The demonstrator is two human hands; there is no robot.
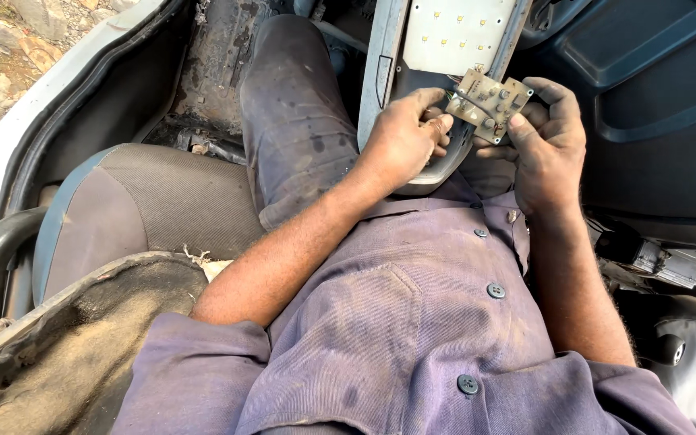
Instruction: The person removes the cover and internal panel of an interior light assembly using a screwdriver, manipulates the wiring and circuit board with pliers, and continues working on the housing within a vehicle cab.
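A small tan circuit board (pixel 489 105) with several round components is held over my lap. My right hand (pixel 548 145) grips its right and lower edge, thumb pressed on the board's corner. My left hand (pixel 403 138) is closed at the board's left edge, fingertips pinching a small part or wire there; what exactly it pinches is too small to tell. Behind the board lies a long grey housing (pixel 380 72) with a white panel (pixel 454 36) dotted with small yellow points, resting on my knees.
I sit in a vehicle cabin in a purple buttoned shirt (pixel 412 322) and dark stained trousers (pixel 296 121). A worn grey seat (pixel 138 209) is at left, a dark blue door panel (pixel 654 97) at right, stony ground (pixel 2 48) outside at top left.
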